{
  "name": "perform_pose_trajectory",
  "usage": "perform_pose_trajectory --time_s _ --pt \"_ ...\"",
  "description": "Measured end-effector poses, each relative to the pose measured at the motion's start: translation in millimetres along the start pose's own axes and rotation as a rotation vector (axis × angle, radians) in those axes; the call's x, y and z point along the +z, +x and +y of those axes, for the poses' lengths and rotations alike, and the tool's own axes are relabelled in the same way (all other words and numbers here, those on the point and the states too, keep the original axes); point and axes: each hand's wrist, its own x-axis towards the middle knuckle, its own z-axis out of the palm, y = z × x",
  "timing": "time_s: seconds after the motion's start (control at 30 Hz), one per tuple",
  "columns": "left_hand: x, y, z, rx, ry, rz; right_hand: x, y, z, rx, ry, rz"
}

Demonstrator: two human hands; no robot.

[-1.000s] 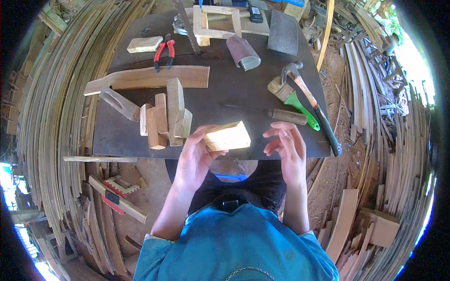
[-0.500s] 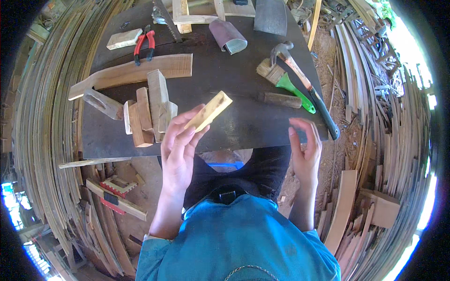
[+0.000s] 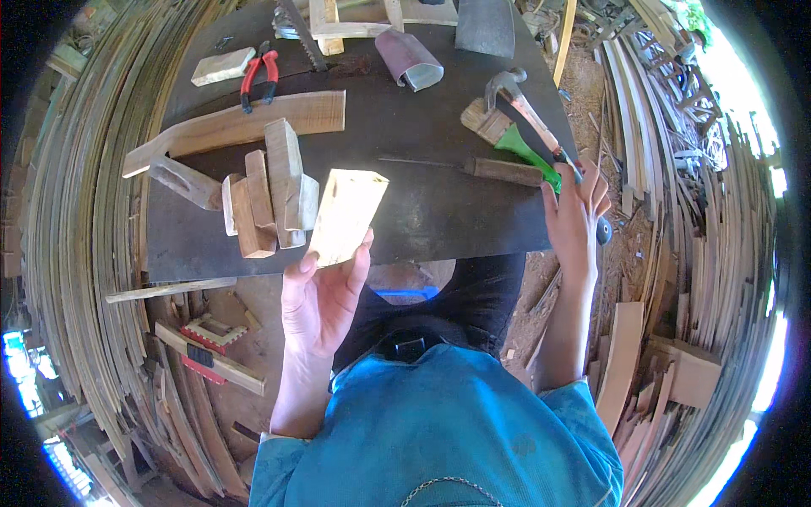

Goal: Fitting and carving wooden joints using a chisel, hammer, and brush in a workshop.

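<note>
My left hand (image 3: 325, 291) pinches a small pale wood block (image 3: 348, 218) between thumb and fingers, raised over the table's near edge with its broad face up. At the right edge of the table, my right hand (image 3: 576, 211) is on the handle of a claw hammer (image 3: 534, 120). Its fingers bend over one side of the handle, and the thumb lies on the other. Under the thumb is the end of a green-handled paintbrush (image 3: 519, 147). A thin tool with a wooden handle (image 3: 507, 171) lies just left of that hand.
The dark tabletop (image 3: 414, 118) bears several wood blocks (image 3: 258, 203), a curved board (image 3: 253, 127), red pliers (image 3: 258, 76), a saw blade (image 3: 302, 35), rolled sandpaper (image 3: 409, 59) and a wooden frame (image 3: 351, 32). Long timber strips (image 3: 84, 211) are stacked on both sides.
My right hand has moved up and right from beside the table onto the hammer handle. My left hand has turned the wood block to show its broad face and lowered slightly.
</note>
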Motion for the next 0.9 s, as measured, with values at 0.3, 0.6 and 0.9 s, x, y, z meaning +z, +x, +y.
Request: perform_pose_trajectory --time_s 0.3,0.6,0.9 --pt "-4.2 -7.3 6.2 0.014 0.175 -0.059 -36.3 11.1 0.4 0.028 0.21 0.072" --pt "-16.4 -14.2 5.0 -0.022 0.317 -0.058 -26.6 -1.6 -53.7 0.438 1.361 -0.205" --pt "-14.3 -27.0 10.0 0.084 0.329 -0.075 -9.9 17.9 -86.1 0.283 1.238 -0.009"
